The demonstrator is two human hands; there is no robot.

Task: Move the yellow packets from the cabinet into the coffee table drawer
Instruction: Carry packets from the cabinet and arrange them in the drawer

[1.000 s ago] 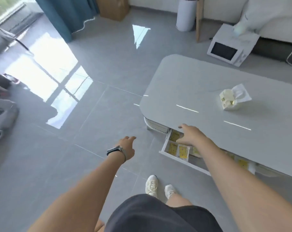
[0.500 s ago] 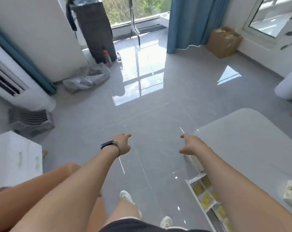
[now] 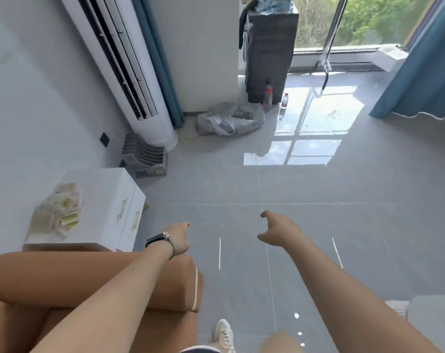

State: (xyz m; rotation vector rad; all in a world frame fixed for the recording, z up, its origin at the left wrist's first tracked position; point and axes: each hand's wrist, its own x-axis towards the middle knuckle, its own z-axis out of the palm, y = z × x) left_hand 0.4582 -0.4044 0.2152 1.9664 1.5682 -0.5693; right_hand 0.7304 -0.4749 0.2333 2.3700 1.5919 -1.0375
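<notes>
From the head camera we see both arms stretched out over the grey tiled floor. Our left hand, a watch on its wrist, holds nothing, its fingers loosely extended and pointing forward. Our right hand is empty too, index finger out and thumb spread apart, the rest relaxed. The yellow packets lie in a loose pile on top of the white cabinet at the left, well apart from both hands. A corner of the coffee table shows at lower right; its drawer is out of sight.
</notes>
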